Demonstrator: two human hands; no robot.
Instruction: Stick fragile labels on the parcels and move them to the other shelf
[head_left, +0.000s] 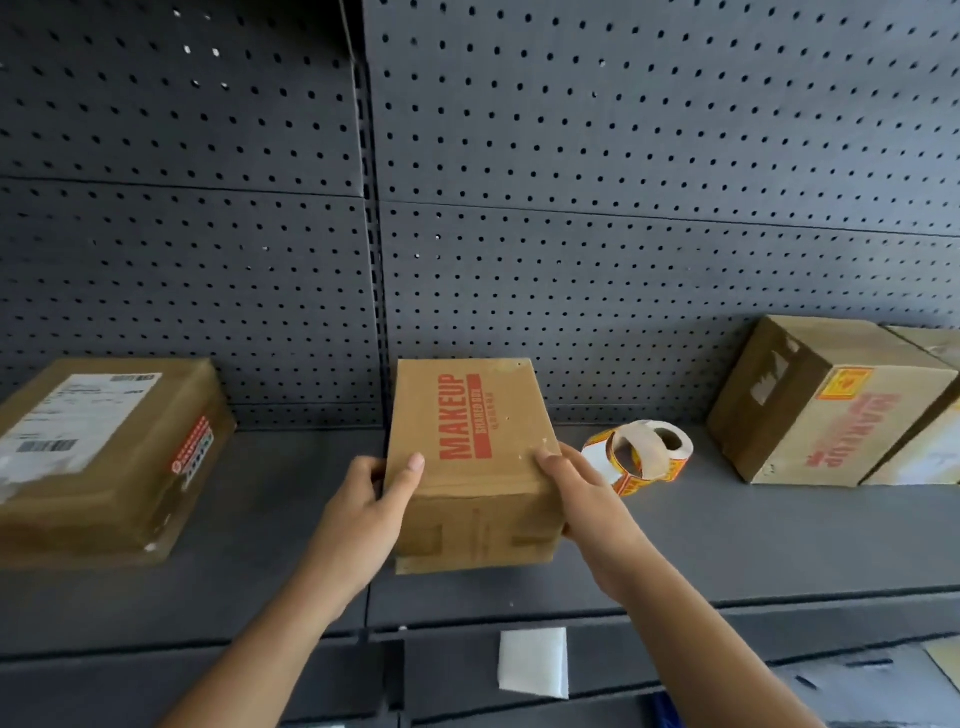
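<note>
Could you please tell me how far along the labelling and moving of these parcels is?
Looks done: the right-hand box already carries an orange label. In hand: the left hand and right hand grip the MAKEUP box, whose visible faces show no such label; the label roll lies beside it. To do: labelling and moving that box, and perhaps the flat parcel, whose red sticker is unreadable.

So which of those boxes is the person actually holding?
The middle box, lettered MAKEUP in red: the left hand and right hand grip its sides. The left box and the right box sit untouched.
</note>
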